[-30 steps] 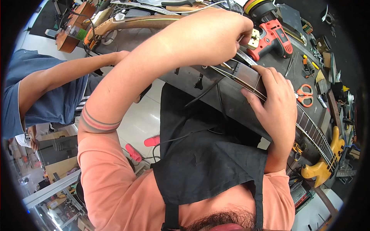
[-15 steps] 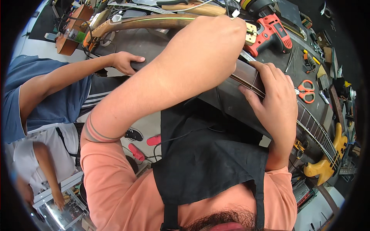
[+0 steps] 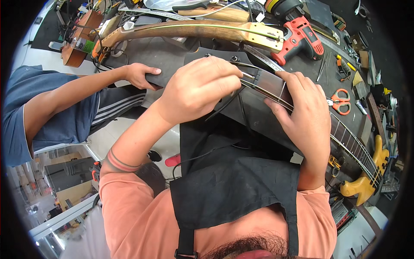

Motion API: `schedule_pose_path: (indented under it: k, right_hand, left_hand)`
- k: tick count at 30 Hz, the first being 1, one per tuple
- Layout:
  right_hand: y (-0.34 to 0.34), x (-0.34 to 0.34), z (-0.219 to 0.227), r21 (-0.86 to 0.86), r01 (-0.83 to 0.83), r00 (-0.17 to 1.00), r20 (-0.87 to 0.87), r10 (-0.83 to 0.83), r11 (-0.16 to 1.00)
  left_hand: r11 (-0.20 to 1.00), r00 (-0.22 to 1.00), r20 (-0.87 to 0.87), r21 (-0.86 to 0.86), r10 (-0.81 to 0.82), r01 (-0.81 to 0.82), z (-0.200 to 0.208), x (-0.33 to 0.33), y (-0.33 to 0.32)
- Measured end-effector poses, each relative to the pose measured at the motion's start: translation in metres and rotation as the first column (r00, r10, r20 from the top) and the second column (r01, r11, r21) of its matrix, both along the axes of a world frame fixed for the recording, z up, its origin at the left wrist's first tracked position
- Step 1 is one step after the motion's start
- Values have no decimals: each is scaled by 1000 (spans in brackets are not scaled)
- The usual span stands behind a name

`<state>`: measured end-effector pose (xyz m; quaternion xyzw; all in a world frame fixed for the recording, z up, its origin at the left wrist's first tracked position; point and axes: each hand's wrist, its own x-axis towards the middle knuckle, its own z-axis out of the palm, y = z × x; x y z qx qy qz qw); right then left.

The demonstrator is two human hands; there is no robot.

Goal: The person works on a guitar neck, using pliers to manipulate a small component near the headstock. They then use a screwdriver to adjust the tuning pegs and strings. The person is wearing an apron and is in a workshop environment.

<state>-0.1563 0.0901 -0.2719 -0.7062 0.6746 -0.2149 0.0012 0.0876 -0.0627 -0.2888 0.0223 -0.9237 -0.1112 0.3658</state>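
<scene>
Left hand fingers pinched on a string end at the nut of the dark guitar neck lying across the table, right hand fingers clamped over the fretboard just beside it, red drill beyond, orange scissors to the right

guitar neck: dark smooth wood, metal frets | second neck: glossy brown wood | drill: red plastic | apron: matt black cloth
</scene>
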Motion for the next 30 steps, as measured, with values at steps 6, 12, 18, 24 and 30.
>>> schedule_pose_path:
  k: [6, 12, 18, 24, 30]
  right_hand:
    - [0, -1, 0, -1, -4, 1000, 9, 4, 1000]
    - [0, -1, 2, 19, -3, 1000, 14, 3, 1000]
    - [-1, 0, 7, -24, -46, 998, 28, 47, 999]
    - [-36, 24, 8, -211, -180, 976, 81, 201, 961]
    - [-51, 29, 15, -129, -185, 961, 184, 207, 974]
  left_hand:
    - [941, 994, -66, -335, -82, 55, -15, -1, -8]
    - [994, 998, -49, -99, -49, 44, -10, 0, -4]
    - [996, 998, -50, -83, -21, 17, -13, -2, -2]
    - [999, 984, -176, -41, -27, 20, -29, 0, -1]
    - [996, 990, -131, -78, -54, 44, -20, -1, -2]
